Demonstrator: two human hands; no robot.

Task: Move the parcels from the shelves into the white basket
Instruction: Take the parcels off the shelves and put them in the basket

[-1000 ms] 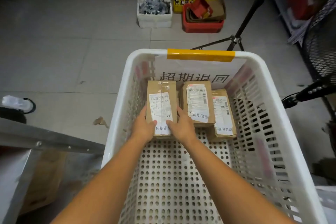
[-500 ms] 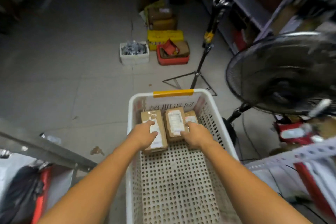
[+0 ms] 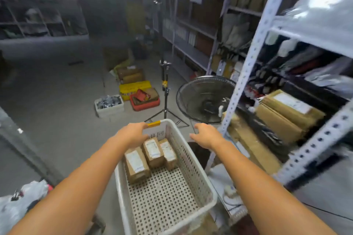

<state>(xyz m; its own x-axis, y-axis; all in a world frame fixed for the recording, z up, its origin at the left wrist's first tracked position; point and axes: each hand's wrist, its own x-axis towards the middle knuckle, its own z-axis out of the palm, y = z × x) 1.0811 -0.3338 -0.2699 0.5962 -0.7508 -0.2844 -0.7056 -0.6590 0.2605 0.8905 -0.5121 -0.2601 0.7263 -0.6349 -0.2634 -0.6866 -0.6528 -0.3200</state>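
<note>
The white basket (image 3: 193, 175) stands on the floor in front of me, with yellow tape on its far rim. Three brown parcels with white labels lie side by side at its far end: a left parcel (image 3: 136, 164), a middle parcel (image 3: 153, 151) and a right parcel (image 3: 168, 152). My left hand (image 3: 133, 133) hovers over the basket's far left corner with relaxed fingers and holds nothing. My right hand (image 3: 205, 135) is raised past the basket's right rim, fingers spread and empty. A large brown parcel (image 3: 286, 112) lies on the metal shelf (image 3: 246, 66) at the right.
A black floor fan (image 3: 205, 99) and a tripod stand (image 3: 165, 99) are just beyond the basket. Farther back sit a white tub (image 3: 109, 105), a red crate (image 3: 145, 101) and a yellow crate (image 3: 133, 87). White bags (image 3: 21, 202) lie at the lower left.
Both hands let go of the left parcel and lifted out of the basket. My right hand swung right toward the shelf. My view rose from the basket to the room.
</note>
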